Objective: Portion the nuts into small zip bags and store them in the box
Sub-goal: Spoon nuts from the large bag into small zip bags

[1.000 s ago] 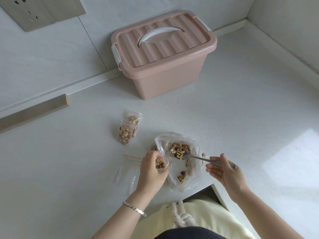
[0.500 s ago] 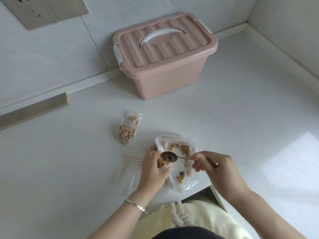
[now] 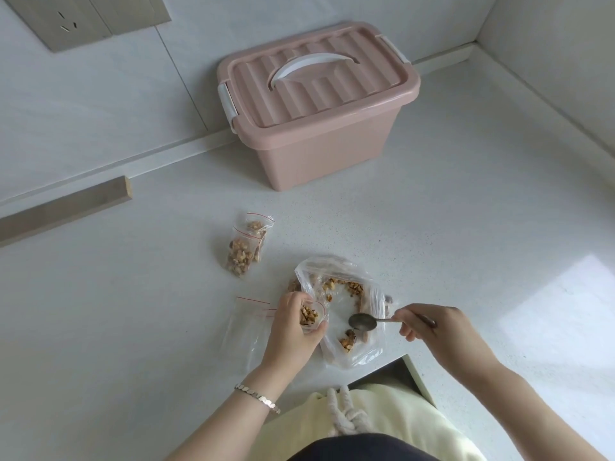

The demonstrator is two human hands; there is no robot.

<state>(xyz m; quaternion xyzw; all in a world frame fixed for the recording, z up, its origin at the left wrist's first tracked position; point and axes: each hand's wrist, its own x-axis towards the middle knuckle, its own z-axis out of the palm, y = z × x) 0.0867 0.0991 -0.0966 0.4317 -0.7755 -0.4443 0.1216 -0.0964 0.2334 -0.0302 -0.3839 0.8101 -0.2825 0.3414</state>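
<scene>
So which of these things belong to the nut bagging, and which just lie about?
Job: left hand gripping small zip bag, right hand holding spoon, big nut bag, filled bags, empty bags, pink box.
Lying about: wooden strip, wall socket.

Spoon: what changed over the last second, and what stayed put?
The right hand carried the loaded spoon from the large bag to the small zip bag, then drew it back, now empty, over the large bag. The left hand still grips the small zip bag; the two filled bags and the lidded pink box stayed.
</scene>
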